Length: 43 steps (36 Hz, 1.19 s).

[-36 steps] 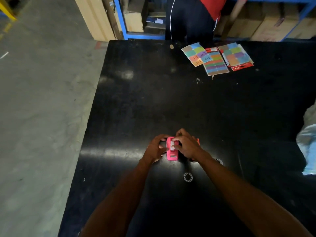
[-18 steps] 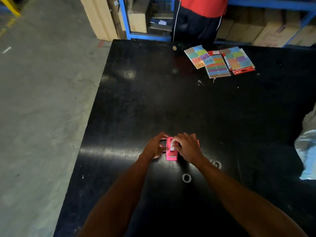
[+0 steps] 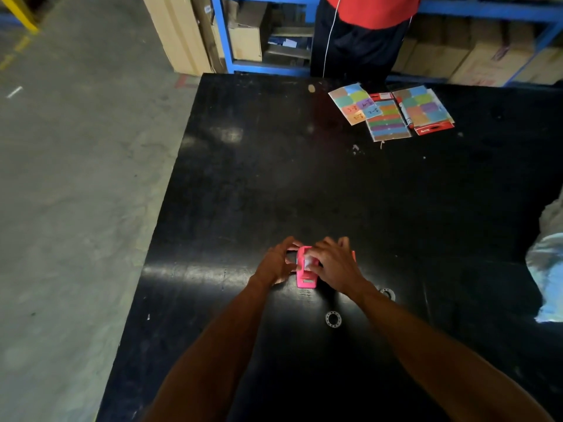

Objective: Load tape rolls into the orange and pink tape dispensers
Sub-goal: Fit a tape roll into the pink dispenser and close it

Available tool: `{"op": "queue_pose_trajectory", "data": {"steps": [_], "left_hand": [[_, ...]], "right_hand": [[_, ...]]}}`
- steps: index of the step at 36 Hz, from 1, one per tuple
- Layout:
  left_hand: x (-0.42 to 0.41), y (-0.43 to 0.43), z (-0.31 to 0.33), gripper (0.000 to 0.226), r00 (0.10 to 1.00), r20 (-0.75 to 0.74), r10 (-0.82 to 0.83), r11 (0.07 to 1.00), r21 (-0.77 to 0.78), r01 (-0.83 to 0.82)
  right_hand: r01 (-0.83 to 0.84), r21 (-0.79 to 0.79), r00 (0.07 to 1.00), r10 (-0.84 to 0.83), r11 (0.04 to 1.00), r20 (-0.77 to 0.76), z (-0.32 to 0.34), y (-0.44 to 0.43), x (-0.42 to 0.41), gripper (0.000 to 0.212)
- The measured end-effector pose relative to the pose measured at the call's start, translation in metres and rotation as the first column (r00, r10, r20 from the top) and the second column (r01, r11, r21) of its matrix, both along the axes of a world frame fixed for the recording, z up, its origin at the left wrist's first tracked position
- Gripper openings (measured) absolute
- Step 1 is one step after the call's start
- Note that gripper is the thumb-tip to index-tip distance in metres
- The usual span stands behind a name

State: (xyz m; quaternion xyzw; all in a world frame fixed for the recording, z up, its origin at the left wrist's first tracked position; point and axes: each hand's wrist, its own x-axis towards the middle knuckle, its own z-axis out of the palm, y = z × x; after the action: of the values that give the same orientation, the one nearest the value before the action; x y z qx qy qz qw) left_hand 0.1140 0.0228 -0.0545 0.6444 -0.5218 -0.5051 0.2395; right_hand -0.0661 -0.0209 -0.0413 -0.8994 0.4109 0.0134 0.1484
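Observation:
A pink tape dispenser (image 3: 305, 277) stands on the black table (image 3: 274, 178), its cutter end facing me. My left hand (image 3: 275, 263) grips its left side. My right hand (image 3: 333, 264) covers its top right, fingers on a pale tape roll (image 3: 308, 262) sitting in the dispenser. Only a sliver of the orange dispenser (image 3: 353, 256) shows behind my right hand. Two clear tape rolls lie flat on the table: one (image 3: 333, 318) near my right forearm, another (image 3: 387, 293) partly hidden by my right wrist.
Coloured sticker sheets (image 3: 388, 111) and a marker (image 3: 406, 115) lie at the table's far side. A person in red and black (image 3: 362, 35) stands behind it, before blue shelving with boxes. A plastic bag (image 3: 548, 269) sits at the right edge. Concrete floor lies left.
Both hands stay on the pink dispenser with small finger shifts. The camera view has tilted slightly, so the far table items appear lower in the frame.

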Motion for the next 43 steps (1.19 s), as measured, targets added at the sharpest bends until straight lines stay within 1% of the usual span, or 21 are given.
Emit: {"op": "queue_pose_trajectory", "data": {"steps": [4,9,16,19,22,24,27,33,38,43], "left_hand": [[0.000,0.000,0.001,0.048,1.000,0.009,-0.001,1.000,0.004,0.001],[-0.001,0.000,0.001,0.048,1.000,0.024,-0.003,1.000,0.005,0.003],[0.000,0.000,0.003,0.049,1.000,0.031,-0.007,1.000,-0.014,0.008],[0.000,0.001,0.000,0.048,1.000,0.022,0.007,1.000,-0.022,-0.006],[0.000,0.002,-0.001,0.048,0.999,0.038,-0.003,0.999,-0.032,0.004],[-0.001,0.002,0.000,0.047,0.999,0.042,-0.005,0.999,-0.035,0.007],[-0.002,0.001,0.001,0.047,0.999,0.043,-0.006,0.999,-0.033,0.007],[-0.003,0.001,0.000,0.047,0.998,0.058,-0.003,1.000,-0.025,0.004],[-0.003,0.001,-0.002,0.046,0.999,0.043,0.019,0.999,-0.041,-0.017],[-0.005,0.001,-0.001,0.047,0.998,0.060,0.015,0.999,-0.047,-0.012]], "right_hand": [[-0.011,0.030,1.000,0.010,0.999,0.010,0.003,-0.006,-0.002,0.021],[-0.024,0.005,1.000,0.024,1.000,0.001,0.005,-0.008,0.000,0.027],[-0.006,-0.105,0.999,0.011,0.994,0.044,0.007,0.006,-0.002,0.019],[-0.001,-0.104,0.998,0.006,0.995,0.056,0.007,0.017,-0.005,0.020],[0.003,-0.096,0.996,0.005,0.995,0.086,0.005,0.031,-0.009,0.026],[-0.008,-0.084,0.996,0.016,0.996,0.090,0.002,0.042,-0.012,0.022],[-0.012,-0.055,0.997,0.016,0.998,0.076,-0.004,0.054,-0.015,0.008],[-0.009,-0.035,0.999,0.010,0.999,0.045,-0.010,0.064,-0.015,0.013],[0.035,-0.019,0.999,-0.035,0.999,-0.004,-0.015,0.067,-0.009,0.013],[0.064,-0.027,0.996,-0.065,0.998,-0.062,-0.016,0.066,-0.002,0.011]]}}
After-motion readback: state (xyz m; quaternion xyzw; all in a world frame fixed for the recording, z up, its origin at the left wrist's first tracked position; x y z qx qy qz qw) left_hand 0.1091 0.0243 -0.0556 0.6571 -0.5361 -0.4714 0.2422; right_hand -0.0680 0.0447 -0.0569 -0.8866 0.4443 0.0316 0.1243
